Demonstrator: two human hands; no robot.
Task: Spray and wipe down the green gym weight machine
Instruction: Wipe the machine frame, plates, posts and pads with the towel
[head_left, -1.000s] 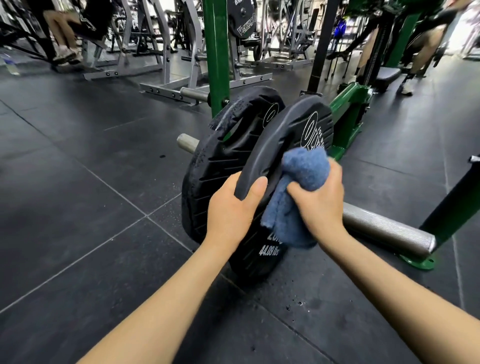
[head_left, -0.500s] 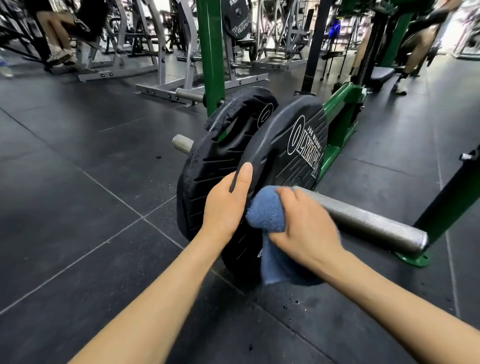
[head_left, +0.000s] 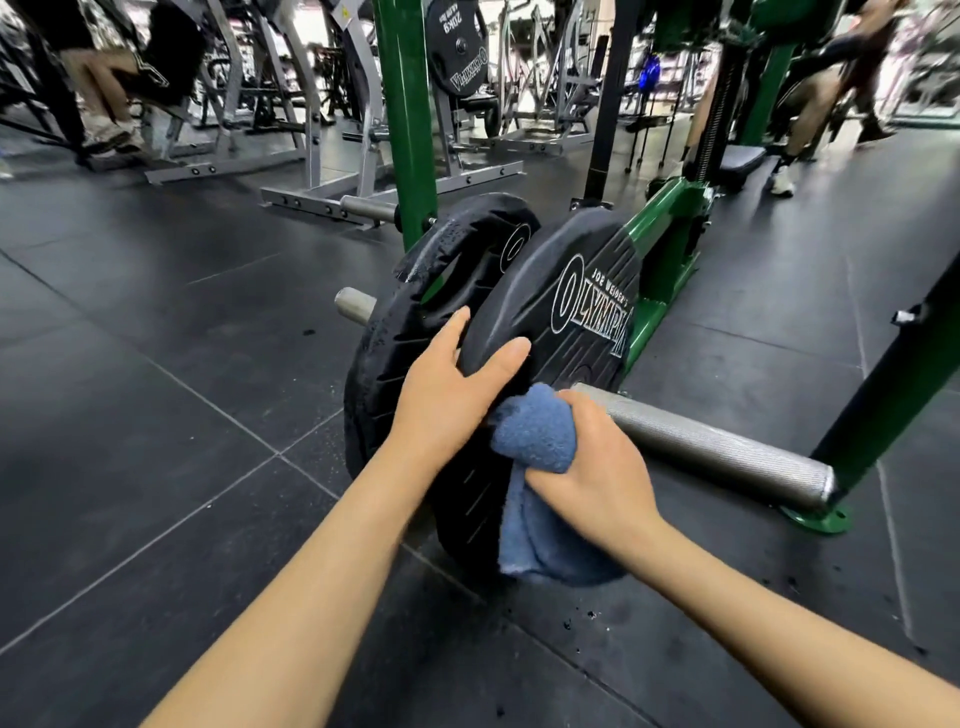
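Blue cloth, black plate, green frame

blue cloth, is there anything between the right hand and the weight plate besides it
No. In the head view only the blue cloth lies between the right hand and the near weight plate, beside the left hand gripping the plate's rim.
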